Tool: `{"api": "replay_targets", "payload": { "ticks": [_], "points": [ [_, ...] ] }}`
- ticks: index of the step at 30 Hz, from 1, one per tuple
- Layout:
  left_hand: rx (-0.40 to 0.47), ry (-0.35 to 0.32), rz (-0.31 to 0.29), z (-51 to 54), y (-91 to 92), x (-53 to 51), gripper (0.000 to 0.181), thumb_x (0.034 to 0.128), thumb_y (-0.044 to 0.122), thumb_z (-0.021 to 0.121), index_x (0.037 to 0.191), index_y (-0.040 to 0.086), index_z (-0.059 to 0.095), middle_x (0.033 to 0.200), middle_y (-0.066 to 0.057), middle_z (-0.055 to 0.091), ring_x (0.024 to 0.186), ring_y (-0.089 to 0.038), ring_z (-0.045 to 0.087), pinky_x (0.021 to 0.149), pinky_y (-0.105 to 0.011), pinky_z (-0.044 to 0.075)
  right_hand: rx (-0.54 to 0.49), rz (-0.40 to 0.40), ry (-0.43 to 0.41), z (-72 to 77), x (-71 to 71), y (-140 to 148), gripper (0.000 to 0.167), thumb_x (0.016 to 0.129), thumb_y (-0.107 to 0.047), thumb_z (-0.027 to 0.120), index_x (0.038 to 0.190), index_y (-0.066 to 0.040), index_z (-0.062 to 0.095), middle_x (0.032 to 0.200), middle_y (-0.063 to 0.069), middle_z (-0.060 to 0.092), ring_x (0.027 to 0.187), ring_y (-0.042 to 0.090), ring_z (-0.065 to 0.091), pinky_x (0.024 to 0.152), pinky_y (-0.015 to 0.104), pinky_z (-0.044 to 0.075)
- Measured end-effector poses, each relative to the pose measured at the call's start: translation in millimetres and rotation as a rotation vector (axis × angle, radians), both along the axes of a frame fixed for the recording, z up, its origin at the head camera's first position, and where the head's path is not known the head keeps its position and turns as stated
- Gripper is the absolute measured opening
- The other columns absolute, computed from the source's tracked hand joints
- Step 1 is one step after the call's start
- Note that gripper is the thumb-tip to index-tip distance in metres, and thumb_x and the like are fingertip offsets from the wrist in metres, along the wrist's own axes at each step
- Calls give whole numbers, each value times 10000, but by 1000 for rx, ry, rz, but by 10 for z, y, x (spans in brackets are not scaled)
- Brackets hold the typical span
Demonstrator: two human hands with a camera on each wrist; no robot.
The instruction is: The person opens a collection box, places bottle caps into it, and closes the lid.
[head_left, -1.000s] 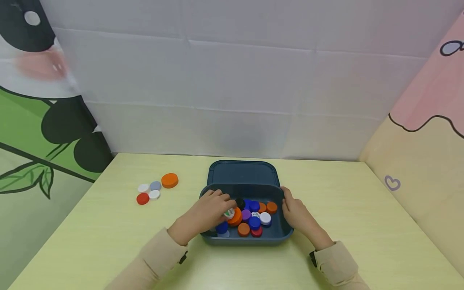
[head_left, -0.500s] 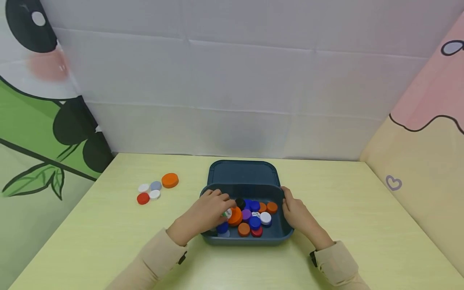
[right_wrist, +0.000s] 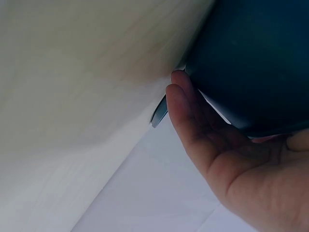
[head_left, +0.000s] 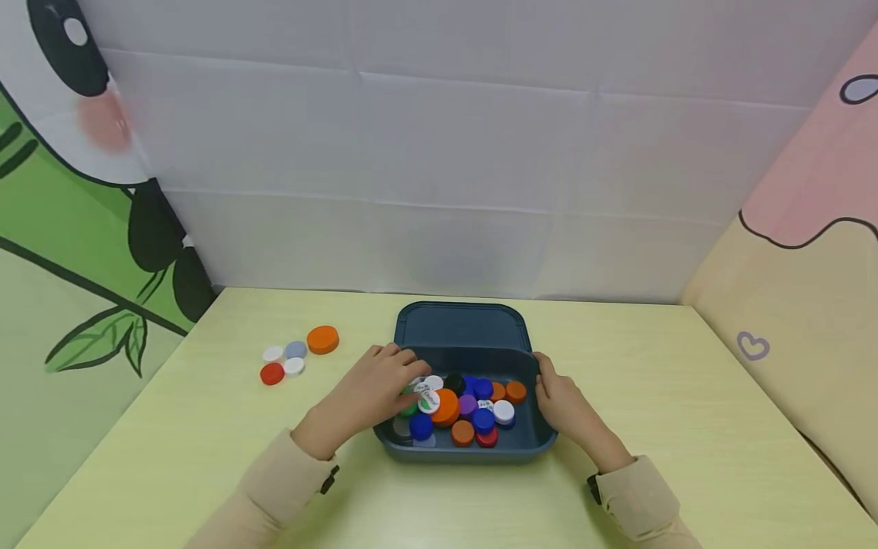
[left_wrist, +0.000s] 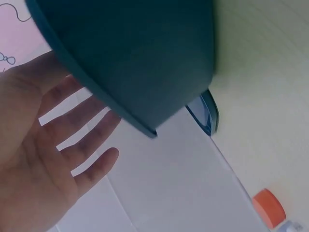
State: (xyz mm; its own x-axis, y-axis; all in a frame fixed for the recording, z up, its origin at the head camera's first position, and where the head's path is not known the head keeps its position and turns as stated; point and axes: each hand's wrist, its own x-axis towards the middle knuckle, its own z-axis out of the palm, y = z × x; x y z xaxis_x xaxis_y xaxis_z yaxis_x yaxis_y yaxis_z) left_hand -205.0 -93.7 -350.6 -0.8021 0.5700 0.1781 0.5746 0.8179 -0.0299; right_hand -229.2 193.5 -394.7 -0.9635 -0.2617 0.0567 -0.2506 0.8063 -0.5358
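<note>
In the head view a dark blue-green box (head_left: 466, 456) full of bottle caps stands on the table. My left hand (head_left: 370, 387) is over its left rim with relaxed fingers, above white and green caps. Nothing shows between the fingers (left_wrist: 96, 169) in the left wrist view, though some fingertips are hidden behind the rim. A white printed cap (head_left: 429, 402) lies beside that hand, against a large orange cap (head_left: 446, 408). My right hand (head_left: 571, 404) grips the box's right wall, its fingers (right_wrist: 186, 113) along the outside.
Left of the box on the table lie a large orange cap (head_left: 322, 340), a red cap (head_left: 272, 374), a pale blue cap (head_left: 296, 349) and two white ones. The dark lid (head_left: 463, 324) lies behind the box. A white sheet (head_left: 466, 152) hangs beyond the table's back edge.
My left hand has drawn back up and left from the caps, uncovering white, green and dark ones. The printed cap by its fingertips now lies free. The right hand keeps its place.
</note>
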Motion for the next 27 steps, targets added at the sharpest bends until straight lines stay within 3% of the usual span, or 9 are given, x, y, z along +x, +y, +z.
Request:
{"api": "replay_targets", "payload": {
  "ticks": [8, 12, 18, 27],
  "points": [
    [31, 67, 81, 37, -270, -30, 321, 779, 322, 707, 1057, 179, 634, 977, -17, 640, 898, -227, 544, 806, -377, 457, -4, -6, -14, 5, -1, 2, 411, 953, -76, 372, 1346, 24, 307, 975, 278, 615, 685, 220, 597, 588, 341, 490],
    [38, 94, 124, 42, -454, -34, 320, 774, 302, 713, 1051, 161, 636, 950, -23, 635, 893, -241, 543, 775, -370, 461, -3, -7, -15, 3, 1, 0, 408, 951, -78, 375, 1342, 22, 309, 1048, 298, 596, 726, 240, 609, 617, 364, 506],
    [46, 155, 174, 16, -795, -42, 302, 752, 256, 734, 1008, 130, 637, 918, -47, 632, 873, -299, 566, 724, -461, 463, -3, -2, 5, -7, 4, -1, 405, 948, -76, 381, 1334, 27, 319, 1084, 307, 586, 793, 286, 631, 654, 400, 516],
    [22, 131, 312, -103, -1320, -61, 282, 736, 220, 742, 962, 98, 627, 796, -59, 611, 721, -279, 523, 601, -422, 415, 6, -4, 14, -12, 1, 2, 402, 947, -77, 384, 1331, 24, 322, 1088, 300, 587, 790, 285, 632, 645, 396, 516]
  ]
}}
